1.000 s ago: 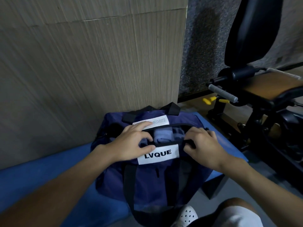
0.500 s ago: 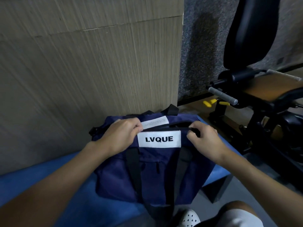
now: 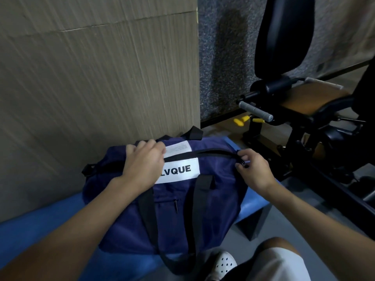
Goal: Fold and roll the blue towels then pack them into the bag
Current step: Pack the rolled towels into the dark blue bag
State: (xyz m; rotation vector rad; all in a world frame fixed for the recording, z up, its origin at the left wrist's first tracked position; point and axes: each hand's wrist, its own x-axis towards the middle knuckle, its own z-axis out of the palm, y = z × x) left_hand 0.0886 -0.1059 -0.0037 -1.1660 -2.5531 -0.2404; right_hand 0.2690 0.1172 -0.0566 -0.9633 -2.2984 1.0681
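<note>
Head camera looks down on the navy duffel bag (image 3: 219, 199), which lies on its side on the blue bench pad (image 3: 40, 230), its far side against the wood-grain wall panel (image 3: 101, 78), with a gym machine (image 3: 304, 110) off to the right. My left hand (image 3: 142, 165) sits on top of the bag just left of the white LVQUE label (image 3: 180, 171), fingers curled over the upper edge and gripping the fabric. My right hand (image 3: 253, 171) pinches the zipper pull (image 3: 242, 164) at the right end of the zipper (image 3: 203, 153). No blue towels show anywhere, so I judge they are inside and that folding, rolling and packing are done; the step in hand is closing the bag. Whether the track is shut along its whole length I cannot tell, since my left hand hides part of it. Next I would hold the bag taut with the left hand and draw the pull along the track, watching that no cloth catches in the teeth.
</note>
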